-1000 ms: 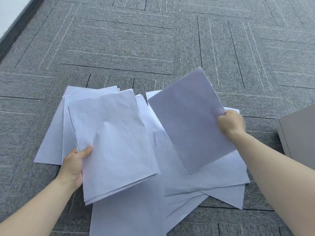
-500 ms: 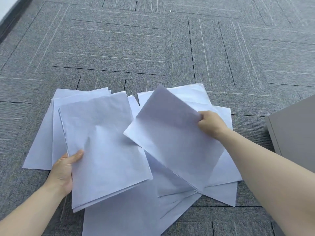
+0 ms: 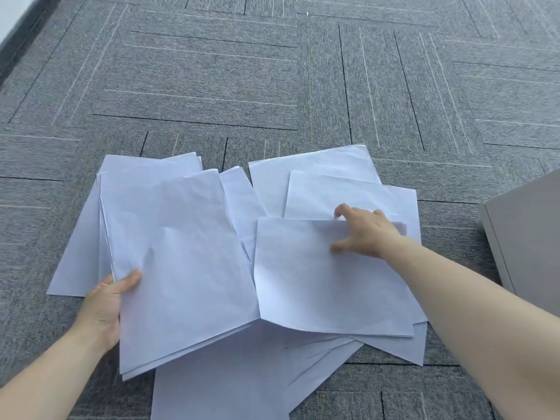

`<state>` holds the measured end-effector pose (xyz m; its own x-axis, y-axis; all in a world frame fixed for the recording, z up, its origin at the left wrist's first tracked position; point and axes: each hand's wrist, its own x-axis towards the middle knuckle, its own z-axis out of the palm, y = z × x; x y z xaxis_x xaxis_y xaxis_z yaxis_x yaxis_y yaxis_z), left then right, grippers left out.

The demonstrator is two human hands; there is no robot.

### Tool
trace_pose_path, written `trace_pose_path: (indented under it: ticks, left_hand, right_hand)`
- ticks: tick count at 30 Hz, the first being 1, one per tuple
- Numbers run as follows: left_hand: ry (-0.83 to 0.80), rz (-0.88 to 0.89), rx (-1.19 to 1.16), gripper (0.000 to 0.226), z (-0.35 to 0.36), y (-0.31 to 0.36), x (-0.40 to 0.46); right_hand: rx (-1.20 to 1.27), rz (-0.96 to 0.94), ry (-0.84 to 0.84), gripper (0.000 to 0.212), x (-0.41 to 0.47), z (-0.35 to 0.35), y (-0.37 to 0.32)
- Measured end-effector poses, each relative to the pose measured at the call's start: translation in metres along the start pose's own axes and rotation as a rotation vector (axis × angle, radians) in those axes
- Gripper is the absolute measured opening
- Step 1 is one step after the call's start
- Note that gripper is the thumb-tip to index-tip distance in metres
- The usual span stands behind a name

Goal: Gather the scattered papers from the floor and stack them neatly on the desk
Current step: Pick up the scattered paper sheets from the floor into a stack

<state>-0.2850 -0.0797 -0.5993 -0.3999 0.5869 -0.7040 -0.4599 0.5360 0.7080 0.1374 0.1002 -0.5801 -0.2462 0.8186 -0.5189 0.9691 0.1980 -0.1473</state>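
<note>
Left hand (image 3: 104,304): grip holding small stack (image 3: 178,268), thumb on top.
Right hand (image 3: 365,233): grip narrow, pinching single sheet (image 3: 327,286).
Floor (image 3: 212,86): loose papers (image 3: 327,165) overlapping.

The papers (image 3: 188,253) are plain white with a faint bluish cast (no print visible on them), lying on a grey carpet (image 3: 212,74) patterned with thin black and white lines, beside a beige-grey cabinet (image 3: 527,237).
</note>
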Motion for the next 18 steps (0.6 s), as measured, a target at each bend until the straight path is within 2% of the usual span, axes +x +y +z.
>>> trace_pose_path:
  ticks: [2, 5, 7, 9, 12, 15, 18]
  left_hand:
    - [0.002, -0.001, 0.006, 0.015, 0.001, 0.000, 0.000]
    - [0.008, 0.001, 0.006, 0.013, 0.004, 0.000, 0.000]
    - [-0.002, 0.006, -0.002, 0.014, 0.006, 0.001, -0.001]
    - [-0.012, 0.010, -0.012, 0.014, 0.009, 0.002, -0.003]
    - [-0.030, 0.014, -0.009, 0.014, 0.013, 0.002, -0.004]
    - [-0.049, 0.016, -0.004, 0.014, 0.020, -0.001, -0.007]
    - [-0.063, 0.021, 0.001, 0.014, 0.029, -0.003, -0.009]
  right_hand:
    - [-0.071, -0.009, -0.020, 0.067, 0.005, 0.003, 0.001]
    - [-0.220, -0.062, 0.002, 0.064, 0.009, 0.000, -0.003]
    - [-0.258, -0.082, 0.024, 0.051, 0.010, 0.000, -0.005]
    - [-0.230, -0.080, 0.066, 0.029, 0.011, 0.000, -0.006]
    - [-0.127, -0.042, 0.208, 0.010, 0.014, -0.009, -0.003]
    - [-0.141, -0.004, 0.331, 0.013, 0.025, -0.022, 0.004]
    - [-0.142, 0.017, 0.345, 0.022, 0.037, -0.031, 0.010]
